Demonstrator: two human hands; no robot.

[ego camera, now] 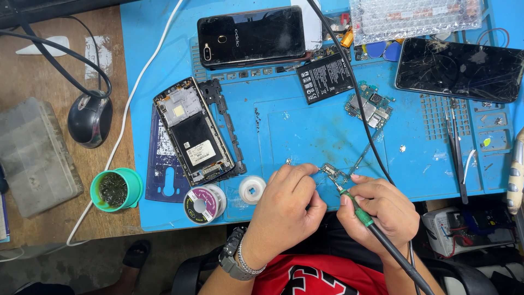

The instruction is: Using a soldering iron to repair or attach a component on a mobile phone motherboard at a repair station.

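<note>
- Green-handled soldering iron with a black cord [361,210] — lower centre-right of the frame, tilted, tip pointing up-left onto the board.
- Small grey metal circuit board piece [331,171] — lying flat on the blue mat, just below frame centre, at the iron's tip.

I wear a red shirt [316,278] with black-and-white print, a dark wristwatch [230,257] and a silver chain bracelet [248,266] on my left wrist.

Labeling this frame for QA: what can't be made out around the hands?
Head view only:
- Left hand: curled fingers hide whatever it pinches.
- Soldering iron in right hand: tip contact too small to tell; cable cut off by bottom edge.
- Small circuit board: parts too small to tell.
</note>
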